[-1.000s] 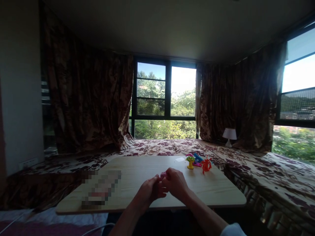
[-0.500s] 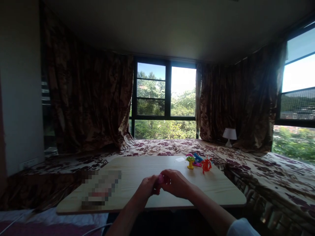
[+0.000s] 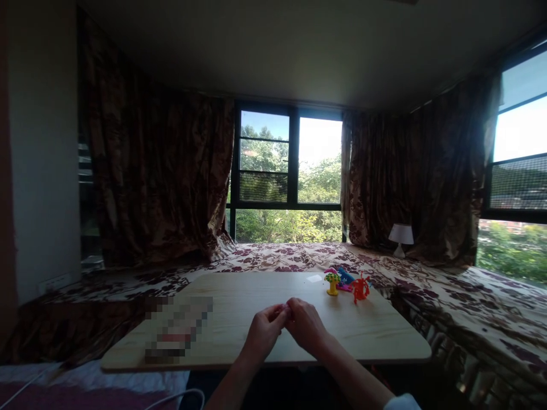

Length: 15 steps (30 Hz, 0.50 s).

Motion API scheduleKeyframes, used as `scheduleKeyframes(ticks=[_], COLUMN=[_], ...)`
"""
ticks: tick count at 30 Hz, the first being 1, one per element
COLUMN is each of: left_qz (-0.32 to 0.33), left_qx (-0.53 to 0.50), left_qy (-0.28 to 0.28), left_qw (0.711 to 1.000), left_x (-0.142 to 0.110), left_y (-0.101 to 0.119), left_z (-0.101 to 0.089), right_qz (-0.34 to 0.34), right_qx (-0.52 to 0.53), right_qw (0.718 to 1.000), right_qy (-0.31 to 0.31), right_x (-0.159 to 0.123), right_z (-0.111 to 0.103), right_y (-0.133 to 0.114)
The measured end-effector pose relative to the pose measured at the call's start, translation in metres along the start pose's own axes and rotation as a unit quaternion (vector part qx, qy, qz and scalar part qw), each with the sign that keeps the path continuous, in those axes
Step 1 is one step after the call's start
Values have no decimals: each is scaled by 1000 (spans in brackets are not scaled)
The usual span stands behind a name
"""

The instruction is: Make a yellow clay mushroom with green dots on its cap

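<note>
My left hand (image 3: 262,333) and my right hand (image 3: 308,326) meet over the near middle of a light wooden table (image 3: 384,336). Both hands have their fingers pinched together on a small pink lump (image 3: 285,310), which shows only as a sliver between the fingertips. Farther back on the table, to the right, stand small bright figures: a yellow and green mushroom shape (image 3: 331,281), an orange spiky figure (image 3: 360,287), and blue and pink pieces (image 3: 344,277) behind them.
A blurred-out flat object (image 3: 177,327) lies on the table's left part. A floral-covered ledge (image 3: 448,290) runs behind and to the right, with a small white lamp (image 3: 400,236). Curtains and windows stand beyond. A white cable (image 3: 171,397) lies below the table edge.
My hands stayed together over the table and turned the pink lump; less of it shows now than before. The view shifted slightly.
</note>
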<state>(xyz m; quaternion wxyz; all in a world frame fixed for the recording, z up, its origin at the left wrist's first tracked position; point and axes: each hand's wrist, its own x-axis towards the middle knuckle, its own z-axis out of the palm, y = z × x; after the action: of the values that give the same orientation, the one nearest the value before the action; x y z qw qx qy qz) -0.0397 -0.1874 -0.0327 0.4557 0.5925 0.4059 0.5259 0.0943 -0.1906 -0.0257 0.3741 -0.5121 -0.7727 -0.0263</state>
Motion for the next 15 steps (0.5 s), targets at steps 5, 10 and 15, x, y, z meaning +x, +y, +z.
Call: scheduleKeyframes(ticks=[5, 10, 15], left_qz=[-49, -91, -100], left_qx=[-112, -175, -239], left_qy=[-35, 4, 0], left_qw=[992, 980, 966], left_x=[-3, -5, 0], left_y=[3, 6, 4], left_z=[0, 2, 2], right_qz=[-57, -35, -9], right_qx=[91, 109, 79], right_qw=[993, 993, 995], right_qy=[-38, 6, 63], right_x=[-2, 0, -1], right_z=[-14, -17, -8], right_y=[-1, -4, -15])
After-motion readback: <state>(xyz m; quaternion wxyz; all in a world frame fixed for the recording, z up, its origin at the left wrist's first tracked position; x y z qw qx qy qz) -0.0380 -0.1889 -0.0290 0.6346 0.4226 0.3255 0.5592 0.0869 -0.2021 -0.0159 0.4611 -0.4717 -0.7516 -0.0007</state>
